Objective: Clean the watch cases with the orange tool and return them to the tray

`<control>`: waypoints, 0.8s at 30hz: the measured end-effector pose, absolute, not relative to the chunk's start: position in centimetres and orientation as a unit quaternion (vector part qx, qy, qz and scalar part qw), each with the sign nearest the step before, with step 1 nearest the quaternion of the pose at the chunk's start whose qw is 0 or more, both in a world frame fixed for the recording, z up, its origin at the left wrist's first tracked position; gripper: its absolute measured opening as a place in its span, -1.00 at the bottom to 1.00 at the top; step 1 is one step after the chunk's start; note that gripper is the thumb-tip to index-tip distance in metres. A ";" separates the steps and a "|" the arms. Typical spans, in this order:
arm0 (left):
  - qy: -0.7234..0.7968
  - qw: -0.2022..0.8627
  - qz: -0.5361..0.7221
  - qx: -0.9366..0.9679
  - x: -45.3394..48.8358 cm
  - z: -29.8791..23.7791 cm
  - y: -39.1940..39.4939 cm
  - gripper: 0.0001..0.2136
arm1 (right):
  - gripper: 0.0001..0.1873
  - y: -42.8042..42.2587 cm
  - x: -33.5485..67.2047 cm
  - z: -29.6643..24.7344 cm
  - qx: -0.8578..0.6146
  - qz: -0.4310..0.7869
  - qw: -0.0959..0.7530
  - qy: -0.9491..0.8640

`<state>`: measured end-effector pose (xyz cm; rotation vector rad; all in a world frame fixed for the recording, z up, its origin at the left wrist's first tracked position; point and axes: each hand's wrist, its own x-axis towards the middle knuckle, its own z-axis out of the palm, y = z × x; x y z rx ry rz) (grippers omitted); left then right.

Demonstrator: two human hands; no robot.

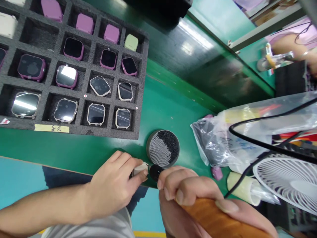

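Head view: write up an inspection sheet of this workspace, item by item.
Surface: green table, foam tray on it.
Things: pale case; tool with orange handle, black tip near the case, contact unclear; round dish with black bits; watches in the tray.
Clutter: clear bag, fan, roll.
Hands: left hand holds the case; right hand grips the tool.
Cables: black cable looping before the bag.
Surroundings: another person's arm; blue floor.

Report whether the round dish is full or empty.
Partly full: black bits cover the upper right of the dish, while dotted grey shows on the left.
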<state>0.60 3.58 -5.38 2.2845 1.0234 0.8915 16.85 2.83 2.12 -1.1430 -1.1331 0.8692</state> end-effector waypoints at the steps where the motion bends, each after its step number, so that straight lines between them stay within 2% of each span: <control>1: 0.374 0.238 0.327 0.834 0.6 -5.4 3.6 -0.86 | -0.73 3.0 16.8 1.9 -0.482 0.374 0.617 -0.498; 5: 0.373 0.232 0.320 0.839 0.4 -5.4 3.5 -0.87 | -0.67 3.5 17.3 1.4 -0.440 0.371 0.632 -0.519; 9: 0.336 0.236 0.258 0.875 -0.2 -5.3 3.5 -0.64 | -0.55 3.4 18.7 2.0 -0.489 0.349 0.644 -0.474; 12: 0.310 0.238 0.220 0.894 -0.5 -5.2 3.7 -0.53 | -0.52 3.9 19.6 2.2 -0.465 0.318 0.683 -0.465; 19: 0.358 0.231 0.254 0.868 -0.1 -5.4 3.3 -0.64 | -0.54 4.4 20.1 1.2 -0.453 0.370 0.686 -0.433; 24: 0.361 0.222 0.230 0.876 0.3 -5.2 3.3 -0.72 | -0.50 4.4 20.2 0.7 -0.443 0.387 0.676 -0.443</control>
